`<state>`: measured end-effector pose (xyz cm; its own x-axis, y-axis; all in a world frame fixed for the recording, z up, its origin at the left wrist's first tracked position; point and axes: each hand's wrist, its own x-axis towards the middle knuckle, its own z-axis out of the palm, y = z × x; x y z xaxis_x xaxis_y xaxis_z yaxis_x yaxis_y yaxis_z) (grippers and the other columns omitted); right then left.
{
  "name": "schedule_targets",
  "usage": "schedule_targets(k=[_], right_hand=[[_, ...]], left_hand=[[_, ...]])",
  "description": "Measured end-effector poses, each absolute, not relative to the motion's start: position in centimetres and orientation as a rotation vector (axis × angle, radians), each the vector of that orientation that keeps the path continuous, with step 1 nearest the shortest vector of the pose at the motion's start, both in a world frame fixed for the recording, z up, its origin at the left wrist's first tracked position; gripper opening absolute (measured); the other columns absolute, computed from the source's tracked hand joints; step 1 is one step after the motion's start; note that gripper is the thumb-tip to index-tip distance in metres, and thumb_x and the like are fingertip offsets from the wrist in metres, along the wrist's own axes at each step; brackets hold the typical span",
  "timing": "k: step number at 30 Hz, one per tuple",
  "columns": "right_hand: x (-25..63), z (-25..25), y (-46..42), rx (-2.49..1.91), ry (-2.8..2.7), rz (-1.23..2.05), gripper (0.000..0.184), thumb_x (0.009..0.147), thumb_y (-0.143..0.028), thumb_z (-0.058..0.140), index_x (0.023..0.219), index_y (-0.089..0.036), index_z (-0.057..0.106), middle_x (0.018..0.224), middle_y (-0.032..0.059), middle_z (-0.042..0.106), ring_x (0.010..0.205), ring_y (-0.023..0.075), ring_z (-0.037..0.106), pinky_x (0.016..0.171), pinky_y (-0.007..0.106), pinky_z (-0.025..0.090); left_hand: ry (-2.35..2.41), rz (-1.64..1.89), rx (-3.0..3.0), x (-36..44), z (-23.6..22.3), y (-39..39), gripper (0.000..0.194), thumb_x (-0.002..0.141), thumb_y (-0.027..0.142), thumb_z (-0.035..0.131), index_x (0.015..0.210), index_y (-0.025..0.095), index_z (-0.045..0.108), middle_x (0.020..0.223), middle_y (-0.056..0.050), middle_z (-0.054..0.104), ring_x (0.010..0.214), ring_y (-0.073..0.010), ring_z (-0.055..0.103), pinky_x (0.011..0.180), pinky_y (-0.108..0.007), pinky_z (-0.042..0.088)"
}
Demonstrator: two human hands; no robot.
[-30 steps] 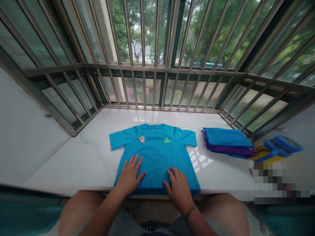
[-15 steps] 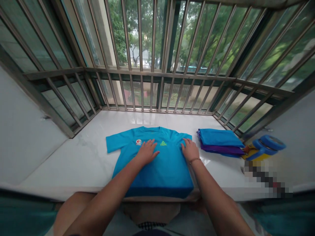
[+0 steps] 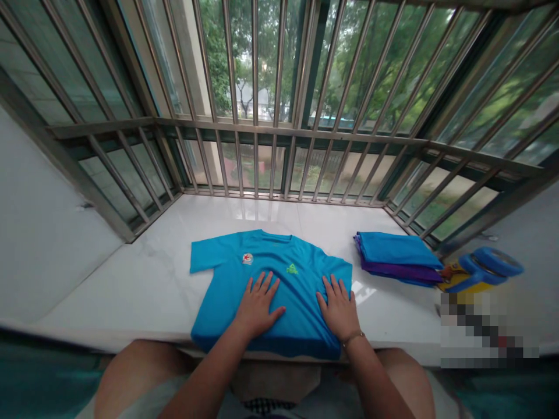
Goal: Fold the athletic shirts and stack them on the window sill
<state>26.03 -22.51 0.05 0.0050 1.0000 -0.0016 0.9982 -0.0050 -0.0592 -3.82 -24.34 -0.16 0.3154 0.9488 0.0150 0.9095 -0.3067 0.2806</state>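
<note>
A blue T-shirt (image 3: 231,291) lies spread on the white sill, front side up, its collar toward the window and its hem over the near edge. It bears a round badge and a green logo on the chest. My left hand (image 3: 258,305) rests flat on the middle of the shirt, fingers spread. On the shirt's right side, below the sleeve, my right hand (image 3: 338,308) lies flat with fingers apart; a thin bracelet is on that wrist. Creases run across the cloth between the hands.
A stack of folded blue and purple clothes (image 3: 399,251) sits on the right of the white sill (image 3: 144,291). Beside it stands a blue-and-yellow container (image 3: 484,270), with a blurred-out patch below. Metal window bars (image 3: 279,131) enclose the back and sides.
Both hands have slid down the shirt toward me, the fingers flatter and more spread. The right sleeve is straighter, and the cloth shows more creases. The view has shifted slightly.
</note>
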Motion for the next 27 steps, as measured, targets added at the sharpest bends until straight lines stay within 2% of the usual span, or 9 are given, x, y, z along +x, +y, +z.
schedule_targets(k=[3,6,8,11,13,16,21,25,27], right_hand=[[26.4,0.5,-22.9,-2.178,-2.186,0.079,0.065,0.112,-0.052,0.036,0.171,-0.027,0.043,0.181,0.0086,0.032,0.167,0.0366,0.028,0.132,0.064,0.022],[26.5,1.0,-22.3,-2.200,-2.170,0.105,0.064,0.112,-0.051,0.035,0.172,-0.028,0.042,0.181,0.0076,0.031,0.167,0.0357,0.028,0.131,0.065,0.024],[26.4,1.2,-21.9,-2.223,-2.160,0.108,0.064,0.112,-0.052,0.035,0.172,-0.028,0.041,0.181,0.0065,0.030,0.167,0.0351,0.027,0.131,0.066,0.024],[26.3,1.2,-21.8,-2.237,-2.159,0.099,0.064,0.112,-0.052,0.035,0.172,-0.028,0.041,0.181,0.0065,0.030,0.167,0.0348,0.027,0.131,0.065,0.025],[26.4,1.1,-21.9,-2.235,-2.172,0.101,0.064,0.113,-0.052,0.036,0.172,-0.028,0.041,0.181,0.0073,0.030,0.167,0.0349,0.027,0.131,0.064,0.026],[27.1,1.4,-22.1,-2.217,-2.201,0.098,0.061,0.113,-0.052,0.037,0.169,-0.029,0.045,0.179,0.0088,0.036,0.164,0.0349,0.034,0.129,0.063,0.030],[29.2,3.4,-19.9,-2.173,-2.186,-0.004,0.054,0.115,-0.048,0.034,0.154,-0.022,0.061,0.158,0.0154,0.061,0.137,0.0318,0.061,0.113,0.048,0.049],[30.8,4.7,-15.8,-2.288,-2.079,-0.038,0.049,0.114,-0.035,0.039,0.155,-0.015,0.057,0.153,0.0217,0.062,0.133,0.0309,0.062,0.107,0.041,0.050],[31.3,4.9,-14.1,-2.351,-2.031,-0.025,0.050,0.111,-0.031,0.045,0.155,-0.011,0.055,0.151,0.0252,0.062,0.132,0.0322,0.064,0.105,0.042,0.050]], left_hand=[[1.692,0.281,2.373,-4.1,-0.7,-27.4,0.082,0.103,0.073,0.045,0.174,0.035,0.033,0.184,-0.007,0.023,0.169,-0.0390,0.021,0.135,-0.068,0.017],[1.619,0.319,2.439,-4.6,-1.3,-30.2,0.089,0.093,0.073,0.066,0.171,0.036,0.040,0.181,-0.011,0.032,0.166,-0.0425,0.029,0.133,-0.069,0.024],[1.543,0.358,2.496,-4.7,-1.4,-31.5,0.067,0.095,0.059,0.073,0.156,0.037,0.059,0.167,-0.012,0.054,0.155,-0.0396,0.047,0.129,-0.066,0.034],[1.493,0.384,2.513,-4.4,-1.3,-32.4,0.021,0.103,0.032,0.062,0.118,0.035,0.076,0.122,-0.009,0.077,0.121,-0.0301,0.070,0.110,-0.053,0.053],[1.490,0.368,2.478,-4.0,-1.1,-32.6,0.019,0.103,0.027,0.059,0.106,0.036,0.076,0.107,-0.009,0.077,0.110,-0.0299,0.072,0.098,-0.051,0.057],[1.432,0.305,2.440,-3.3,-0.8,-32.8,0.018,0.099,0.026,0.060,0.100,0.037,0.074,0.102,-0.010,0.075,0.110,-0.0346,0.071,0.093,-0.057,0.056],[1.347,0.532,2.340,-2.8,1.6,-30.0,0.015,0.102,0.035,0.058,0.110,0.035,0.071,0.111,-0.012,0.074,0.109,-0.0316,0.070,0.092,-0.051,0.057],[1.405,0.588,2.405,-1.1,3.8,-21.3,0.033,0.110,0.040,0.048,0.130,0.023,0.068,0.137,-0.013,0.072,0.129,-0.0281,0.066,0.113,-0.044,0.052],[1.436,0.474,2.441,0.1,4.0,-16.2,0.041,0.111,0.039,0.047,0.142,0.020,0.065,0.157,-0.014,0.063,0.147,-0.0272,0.056,0.125,-0.043,0.044]])
